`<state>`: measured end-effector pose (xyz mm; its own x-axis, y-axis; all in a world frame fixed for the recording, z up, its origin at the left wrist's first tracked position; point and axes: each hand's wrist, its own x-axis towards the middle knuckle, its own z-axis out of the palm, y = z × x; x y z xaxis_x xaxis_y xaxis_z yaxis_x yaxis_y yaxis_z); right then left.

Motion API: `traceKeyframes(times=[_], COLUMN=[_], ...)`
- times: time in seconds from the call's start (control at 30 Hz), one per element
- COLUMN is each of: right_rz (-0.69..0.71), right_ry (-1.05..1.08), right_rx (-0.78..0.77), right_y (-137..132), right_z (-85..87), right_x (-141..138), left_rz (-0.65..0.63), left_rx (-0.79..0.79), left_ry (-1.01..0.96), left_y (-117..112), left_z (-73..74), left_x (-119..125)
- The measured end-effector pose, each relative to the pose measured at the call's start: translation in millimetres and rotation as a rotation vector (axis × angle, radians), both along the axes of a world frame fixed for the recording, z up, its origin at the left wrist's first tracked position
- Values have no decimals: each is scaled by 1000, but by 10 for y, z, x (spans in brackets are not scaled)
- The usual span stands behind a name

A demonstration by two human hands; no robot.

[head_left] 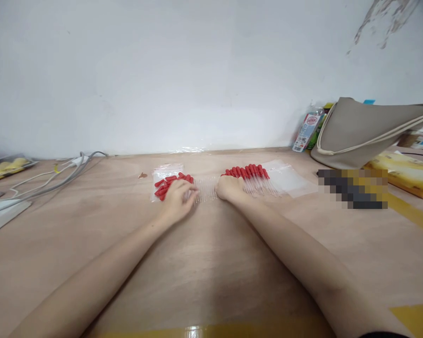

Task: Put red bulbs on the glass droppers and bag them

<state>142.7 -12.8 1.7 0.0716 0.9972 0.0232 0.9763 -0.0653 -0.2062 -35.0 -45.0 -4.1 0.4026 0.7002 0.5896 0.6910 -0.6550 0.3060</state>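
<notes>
Lying between two bare hands, slim clear sticks [207,188] line up mid-table, and they look light, smooth, maybe snappable: best pinched gently at mid-shaft! Loose red pieces [159,192] rest at left on a clear bag [168,168]; small, likely easy to roll, better gripped by their sides. Over them curls the left hand [179,197], thumb near forefinger; any pinch, I can't tell. The right hand [231,188] is bunched, fingertips hidden, beside red-topped sticks [251,172]. Beneath, a smooth wood-toned table [197,272]; beyond, cables [65,177] left, a grey bag [366,131] right, pale wall [162,70] behind.
</notes>
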Motion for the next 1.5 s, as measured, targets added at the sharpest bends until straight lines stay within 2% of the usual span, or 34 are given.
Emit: traceKeyframes(times=[0.1,0.17,0.23,0.43,0.5,0.6,0.67,0.77,0.87,0.93,1.07,1.23,1.33,1.5], right_rz=[31,55,90,239,307,331,337,348,335,318,335,322,356,452], right_ry=[15,22,23,-33,-123,-183,-153,-19,143,213,255,294,399,483], right_rx=[-15,-17,-18,-9,9,25,8,18,73,100,183,289,297,277], right_y=[-52,-119,-223,-752,-914,-1025,-1014,-941,-872,-843,-832,-894,-942,-992], right_z=[71,136,190,186,158,129,111,49,-75,-174,-310,-315,-291,-260], right_x=[56,134,233,532,610,703,742,760,745,732,706,652,620,571], left_rz=[205,245,234,271,286,317,299,111,-112,-161,-164,-134,-135,-157], left_rx=[-73,-126,-146,-39,-26,-48,-73,-145,-233,-286,-305,-214,-190,-248], left_ry=[95,229,354,542,547,520,492,437,404,387,308,184,69,-56], left_y=[187,259,289,292,274,189,93,-73,-207,-264,-311,-312,-328,-362], left_z=[148,210,221,133,176,350,482,567,454,319,81,-103,-156,-159], left_x=[-255,-396,-473,-429,-402,-368,-330,-222,-81,-1,82,150,216,273])
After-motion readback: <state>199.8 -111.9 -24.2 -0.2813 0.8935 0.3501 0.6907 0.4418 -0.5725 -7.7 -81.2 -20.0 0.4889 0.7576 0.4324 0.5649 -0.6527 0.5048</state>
